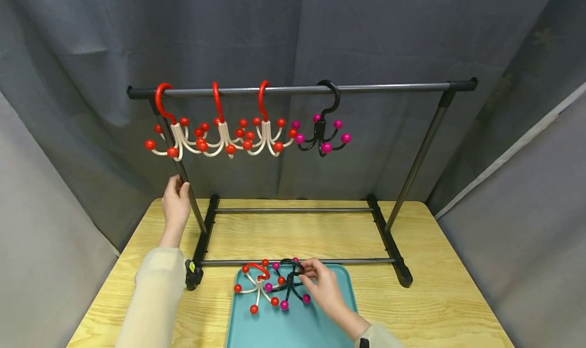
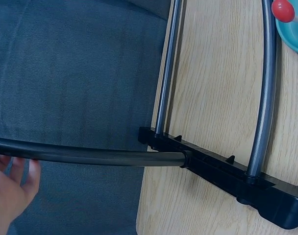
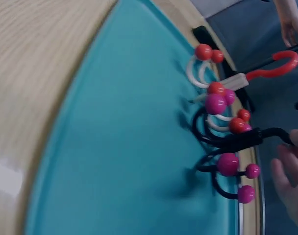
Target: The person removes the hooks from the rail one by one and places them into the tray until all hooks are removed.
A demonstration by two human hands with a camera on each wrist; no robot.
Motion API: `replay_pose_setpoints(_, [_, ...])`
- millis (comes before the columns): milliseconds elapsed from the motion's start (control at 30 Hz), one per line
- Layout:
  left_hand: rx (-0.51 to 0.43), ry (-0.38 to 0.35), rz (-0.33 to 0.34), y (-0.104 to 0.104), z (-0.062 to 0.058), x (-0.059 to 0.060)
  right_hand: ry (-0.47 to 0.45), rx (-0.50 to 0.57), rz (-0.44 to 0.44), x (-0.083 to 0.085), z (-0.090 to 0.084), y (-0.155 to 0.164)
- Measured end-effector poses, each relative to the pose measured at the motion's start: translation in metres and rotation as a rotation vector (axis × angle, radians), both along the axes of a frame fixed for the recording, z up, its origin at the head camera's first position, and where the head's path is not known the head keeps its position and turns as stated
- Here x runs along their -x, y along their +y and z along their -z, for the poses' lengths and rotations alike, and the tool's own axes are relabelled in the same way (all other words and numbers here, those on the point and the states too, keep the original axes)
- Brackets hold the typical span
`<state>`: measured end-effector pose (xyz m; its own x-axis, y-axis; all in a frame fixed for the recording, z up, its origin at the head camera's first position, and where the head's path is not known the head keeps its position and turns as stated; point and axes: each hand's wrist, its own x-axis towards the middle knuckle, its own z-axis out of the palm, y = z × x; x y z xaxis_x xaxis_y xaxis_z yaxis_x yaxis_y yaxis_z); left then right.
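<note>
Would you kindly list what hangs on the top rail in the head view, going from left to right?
First red-and-white hanger → second red-and-white hanger → third red-and-white hanger → black hanger with magenta balls.

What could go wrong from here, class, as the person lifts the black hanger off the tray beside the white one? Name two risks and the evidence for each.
1. Snagging: the black hanger lies against the white hanger on the teal tray, arms seemingly interlaced, so lifting may drag the white one along.
2. Weak grip: the right hand pinches only the hook with its fingertips; the hanger could swing or slip.
The left hand steadies the rack upright, lessening wobble.
</note>
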<state>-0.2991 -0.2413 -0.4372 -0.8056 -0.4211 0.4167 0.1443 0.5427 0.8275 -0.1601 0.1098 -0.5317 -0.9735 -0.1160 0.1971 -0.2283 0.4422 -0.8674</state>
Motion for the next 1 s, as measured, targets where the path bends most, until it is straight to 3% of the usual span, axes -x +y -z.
replay_pose_setpoints(167, [-0.003,-0.001,-0.004,0.001,0.0,-0.002,-0.095,-0.009,-0.101,0.003,-0.012,0.008])
replay_pose_setpoints(333, [-0.002,0.001,-0.01,0.0,0.001,-0.001,-0.131,-0.035,-0.176,0.011,-0.038,0.02])
replay_pose_setpoints(600, [0.003,0.006,-0.016,0.0,0.001,0.001,0.167,-0.083,-0.091,0.039,-0.097,0.044])
replay_pose_setpoints(1000, [0.01,-0.001,-0.013,-0.001,0.001,0.0,0.55,-0.134,0.007,0.067,-0.171,0.067])
